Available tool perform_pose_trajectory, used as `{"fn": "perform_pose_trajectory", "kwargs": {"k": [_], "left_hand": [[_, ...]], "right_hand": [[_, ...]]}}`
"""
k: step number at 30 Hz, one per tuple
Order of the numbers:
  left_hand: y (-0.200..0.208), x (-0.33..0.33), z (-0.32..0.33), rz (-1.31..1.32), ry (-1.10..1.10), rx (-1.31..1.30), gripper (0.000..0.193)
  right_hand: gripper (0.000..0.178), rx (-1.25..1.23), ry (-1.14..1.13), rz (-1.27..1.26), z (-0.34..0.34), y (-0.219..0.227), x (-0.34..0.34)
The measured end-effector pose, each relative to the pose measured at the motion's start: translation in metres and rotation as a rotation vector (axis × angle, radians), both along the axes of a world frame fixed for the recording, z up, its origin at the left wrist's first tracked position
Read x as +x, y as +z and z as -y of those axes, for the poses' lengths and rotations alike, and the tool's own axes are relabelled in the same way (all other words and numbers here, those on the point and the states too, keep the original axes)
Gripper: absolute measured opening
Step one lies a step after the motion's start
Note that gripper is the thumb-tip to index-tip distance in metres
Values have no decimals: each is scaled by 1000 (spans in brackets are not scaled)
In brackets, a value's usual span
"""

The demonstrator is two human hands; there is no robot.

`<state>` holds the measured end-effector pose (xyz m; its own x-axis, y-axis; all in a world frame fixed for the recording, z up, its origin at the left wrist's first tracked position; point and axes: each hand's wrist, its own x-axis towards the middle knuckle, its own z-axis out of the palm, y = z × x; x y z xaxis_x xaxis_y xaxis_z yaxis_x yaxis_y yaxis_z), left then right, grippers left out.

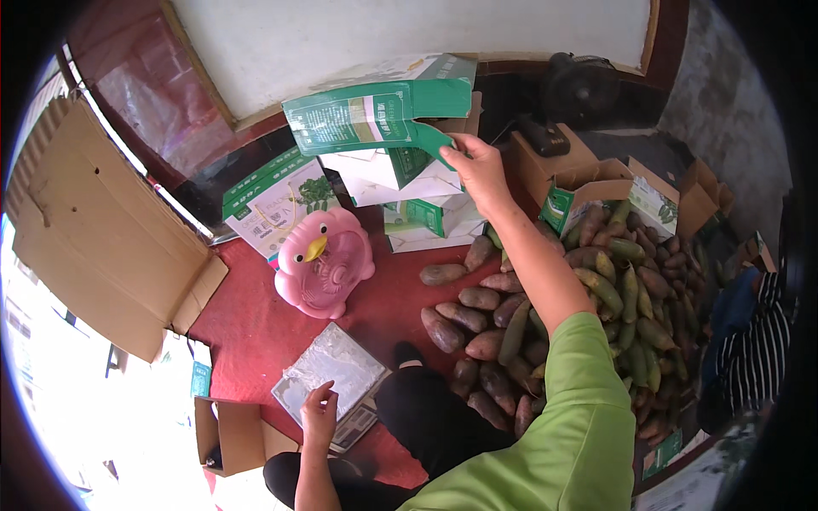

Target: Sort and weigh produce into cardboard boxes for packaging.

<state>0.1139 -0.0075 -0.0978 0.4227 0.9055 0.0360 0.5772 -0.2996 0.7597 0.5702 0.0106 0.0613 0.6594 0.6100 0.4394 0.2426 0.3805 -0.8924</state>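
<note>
My right hand (479, 174) is stretched out ahead and pinches the flap of a green and white cardboard box (358, 117). That box lies tilted on top of other white and green cartons (430, 223). My left hand (319, 415) hovers over the near edge of a flat silver weighing scale (334, 366); its fingers are loosely bent and apart, and nothing shows in them. Just beyond the scale stands a pink plastic basin (341, 266) with a yellow-beaked animal face, leaning against a white and green carton (277, 200).
Purplish-brown and green oblong root vegetables (635, 298) are heaped on the right of the red floor (230, 307). Opened cartons (588, 192) and a black fan (581, 85) stand behind them. At left are a large cardboard sheet (102, 221) and an open brown box (241, 436).
</note>
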Motion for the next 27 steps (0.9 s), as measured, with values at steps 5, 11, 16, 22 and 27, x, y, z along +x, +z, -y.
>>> {"fn": "perform_pose_trajectory", "kwargs": {"k": [5, 11, 16, 22, 27], "left_hand": [[-2, -2, 1, 3, -3, 13, 26], [6, -5, 0, -26, -7, 13, 27], [9, -3, -1, -52, -57, -16, 27], [8, -6, -2, -82, -67, -35, 27], [9, -11, 0, -79, -66, 33, 27]], "right_hand": [[36, -38, 279, -107, -7, -2, 11], [50, 24, 216, -285, -41, -7, 47], [43, -75, 143, -250, -53, 26, 44], [27, -43, 281, -426, -94, 24, 69], [22, 31, 205, -429, -107, 30, 62]]}}
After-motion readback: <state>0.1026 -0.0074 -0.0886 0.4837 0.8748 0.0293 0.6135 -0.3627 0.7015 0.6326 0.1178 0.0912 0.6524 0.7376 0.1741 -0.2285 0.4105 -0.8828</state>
